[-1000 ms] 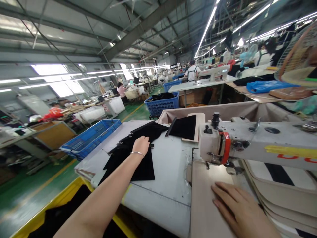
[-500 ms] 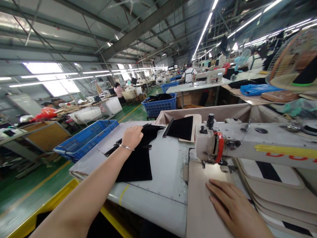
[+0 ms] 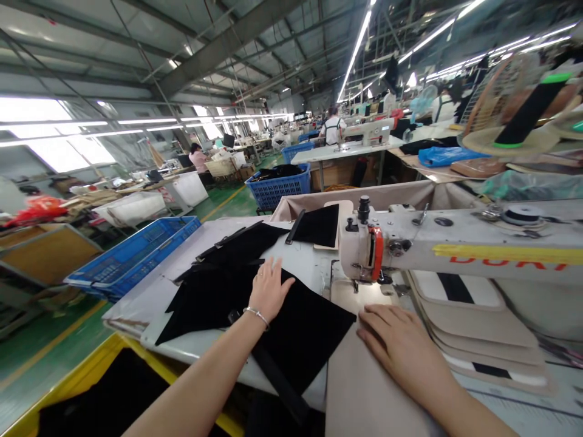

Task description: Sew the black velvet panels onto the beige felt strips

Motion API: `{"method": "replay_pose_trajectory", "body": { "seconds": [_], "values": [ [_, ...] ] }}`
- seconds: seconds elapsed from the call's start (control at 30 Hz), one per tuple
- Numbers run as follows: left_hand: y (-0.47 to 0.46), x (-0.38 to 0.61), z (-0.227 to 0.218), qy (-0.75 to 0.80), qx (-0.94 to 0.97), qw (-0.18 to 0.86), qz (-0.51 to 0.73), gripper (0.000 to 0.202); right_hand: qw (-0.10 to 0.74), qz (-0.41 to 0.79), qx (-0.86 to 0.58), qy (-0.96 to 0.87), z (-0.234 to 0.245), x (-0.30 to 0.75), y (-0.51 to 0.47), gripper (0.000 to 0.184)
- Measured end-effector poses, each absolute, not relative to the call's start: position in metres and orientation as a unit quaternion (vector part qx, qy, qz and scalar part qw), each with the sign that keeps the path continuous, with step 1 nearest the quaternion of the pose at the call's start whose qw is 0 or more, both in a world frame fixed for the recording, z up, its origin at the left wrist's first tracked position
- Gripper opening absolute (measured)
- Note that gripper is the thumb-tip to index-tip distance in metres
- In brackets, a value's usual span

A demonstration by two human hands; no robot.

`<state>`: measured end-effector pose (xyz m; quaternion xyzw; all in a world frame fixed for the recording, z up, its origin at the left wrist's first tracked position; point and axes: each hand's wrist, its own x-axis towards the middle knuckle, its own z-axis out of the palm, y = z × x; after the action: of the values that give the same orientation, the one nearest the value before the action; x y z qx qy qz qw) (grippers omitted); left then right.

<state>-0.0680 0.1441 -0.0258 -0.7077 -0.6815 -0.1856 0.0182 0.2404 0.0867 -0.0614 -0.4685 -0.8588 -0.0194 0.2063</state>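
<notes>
Black four-sided fabric piece (image 3: 314, 321) shifted toward 4 o'clock | left hand (image 3: 267, 291), right hand (image 3: 398, 334): flat, ungrasping | overhanging flat black strip (image 3: 280, 382) may cause slippage

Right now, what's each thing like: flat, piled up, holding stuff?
Left hand, open, fingers spread over black piece
Right hand, open, resting on beige panel
Black piece, spread out
Beige panel, flat, partly under sewing machine
Beige pieces, stacked
Yellow bin, holding black material
Blue basket behind, holding dark material
</notes>
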Motion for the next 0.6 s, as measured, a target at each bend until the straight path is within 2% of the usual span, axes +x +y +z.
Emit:
{"method": "replay_pose_trajectory", "body": {
  "seconds": [0.07,0.17,0.3,0.4,0.43,0.5,0.6],
  "values": [
    [0.162,-0.076,-0.027,-0.731,-0.660,0.005,-0.174,0.049,0.207,-0.018,-0.475,-0.855,-0.061,0.238,0.089,0.025],
    [0.173,-0.082,-0.023,-0.721,-0.669,-0.040,-0.172,0.038,0.216,-0.029,-0.479,-0.850,-0.063,0.237,0.089,0.035],
    [0.162,-0.069,-0.006,-0.654,-0.718,-0.093,-0.218,0.022,0.213,-0.034,-0.483,-0.849,-0.063,0.238,0.087,0.039],
    [0.149,-0.036,0.004,-0.537,-0.784,-0.172,-0.259,0.033,0.208,-0.030,-0.485,-0.849,-0.061,0.238,0.087,0.039],
    [0.147,-0.022,0.004,-0.498,-0.805,-0.199,-0.254,0.034,0.206,-0.029,-0.485,-0.849,-0.060,0.239,0.087,0.040],
    [0.145,0.008,-0.001,-0.461,-0.828,-0.228,-0.222,0.025,0.202,-0.025,-0.486,-0.850,-0.059,0.239,0.087,0.040],
    [0.150,0.041,-0.018,-0.487,-0.817,-0.234,-0.201,0.015,0.201,-0.019,-0.490,-0.848,-0.058,0.238,0.086,0.039]
  ]
}}
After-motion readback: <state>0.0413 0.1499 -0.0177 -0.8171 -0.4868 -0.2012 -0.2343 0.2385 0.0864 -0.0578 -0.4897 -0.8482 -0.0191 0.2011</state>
